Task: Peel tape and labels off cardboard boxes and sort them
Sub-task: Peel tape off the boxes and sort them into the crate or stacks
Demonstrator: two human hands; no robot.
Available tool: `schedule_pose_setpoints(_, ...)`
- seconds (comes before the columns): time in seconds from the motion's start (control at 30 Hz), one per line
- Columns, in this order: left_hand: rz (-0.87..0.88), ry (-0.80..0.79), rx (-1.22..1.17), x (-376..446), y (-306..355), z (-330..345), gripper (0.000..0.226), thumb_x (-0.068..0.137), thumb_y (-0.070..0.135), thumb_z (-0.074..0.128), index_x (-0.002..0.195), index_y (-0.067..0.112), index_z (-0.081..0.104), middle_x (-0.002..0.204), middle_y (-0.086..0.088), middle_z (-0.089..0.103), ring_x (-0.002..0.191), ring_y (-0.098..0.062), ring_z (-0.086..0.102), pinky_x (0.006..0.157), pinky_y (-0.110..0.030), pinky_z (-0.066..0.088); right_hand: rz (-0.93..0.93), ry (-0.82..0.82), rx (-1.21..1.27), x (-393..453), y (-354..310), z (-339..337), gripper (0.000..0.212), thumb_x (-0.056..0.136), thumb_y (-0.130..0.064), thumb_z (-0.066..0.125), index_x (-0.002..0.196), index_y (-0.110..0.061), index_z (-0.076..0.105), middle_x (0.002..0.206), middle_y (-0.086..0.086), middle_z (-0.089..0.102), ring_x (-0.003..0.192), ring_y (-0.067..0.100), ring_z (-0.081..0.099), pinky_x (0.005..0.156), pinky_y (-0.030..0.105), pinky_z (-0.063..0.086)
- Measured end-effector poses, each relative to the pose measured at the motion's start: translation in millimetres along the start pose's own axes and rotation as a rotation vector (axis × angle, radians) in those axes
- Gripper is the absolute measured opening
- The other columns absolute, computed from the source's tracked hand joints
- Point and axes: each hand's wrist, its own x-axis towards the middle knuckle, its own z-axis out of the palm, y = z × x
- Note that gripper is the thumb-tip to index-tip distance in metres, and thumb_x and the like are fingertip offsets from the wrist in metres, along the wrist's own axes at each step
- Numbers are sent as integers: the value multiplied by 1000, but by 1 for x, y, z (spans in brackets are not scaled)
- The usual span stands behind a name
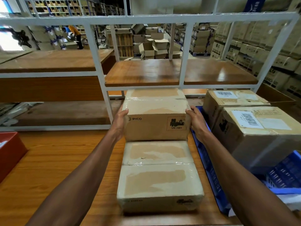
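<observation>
A cardboard box marked PICO and UN 3481 (pixel 156 121) stands at the far side of the wooden table, its top showing torn patches where labels came off and clear tape across the seam. My left hand (pixel 119 123) grips its left side, thumb on the upper front corner. My right hand (pixel 196 123) grips its right side, fingers curled over the top edge. A second, similar box (pixel 159 175) lies flat just in front of it, nearer to me, with the same torn patches and clear tape.
Two boxes with barcode labels (pixel 247 119) are stacked at the right, over a blue crate (pixel 210 168). A red bin (pixel 9 152) sits at the left edge. White-framed wooden shelving (pixel 143 72) rises right behind the boxes. The wooden table (pixel 65 160) extends left.
</observation>
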Motion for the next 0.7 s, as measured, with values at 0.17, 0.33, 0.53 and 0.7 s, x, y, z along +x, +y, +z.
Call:
schedule_pose_setpoints(0.17,17,-14,27,4,-4,-4,44,110,28,39,153,32,42,130,-2,66,117,-22,64,90,-42,57,-22,20,-3,-2,0,4,42,106,-37,51,148,-28,50,124,0,71,108,19,73,91,45,61)
schedule_pose_setpoints(0.33,14,-23,63,3,-3,-5,46,110,30,41,155,33,40,136,-4,64,123,-24,62,99,-47,55,-29,76,-4,-4,-3,12,36,106,-36,49,141,-26,55,117,3,72,104,21,73,90,46,61)
schedule_pose_setpoints(0.53,-31,4,74,-4,6,-4,43,110,31,45,152,36,41,127,0,66,108,-18,66,65,-27,60,-1,78,-63,-9,-12,14,38,107,-34,45,142,-23,53,118,5,71,104,22,71,85,43,61)
schedule_pose_setpoints(0.7,-19,171,193,-4,1,-14,59,100,42,61,154,28,42,143,-5,60,121,-22,62,95,-43,57,17,105,-174,-20,-20,6,47,104,-34,56,149,-21,49,137,4,63,116,20,65,80,31,54)
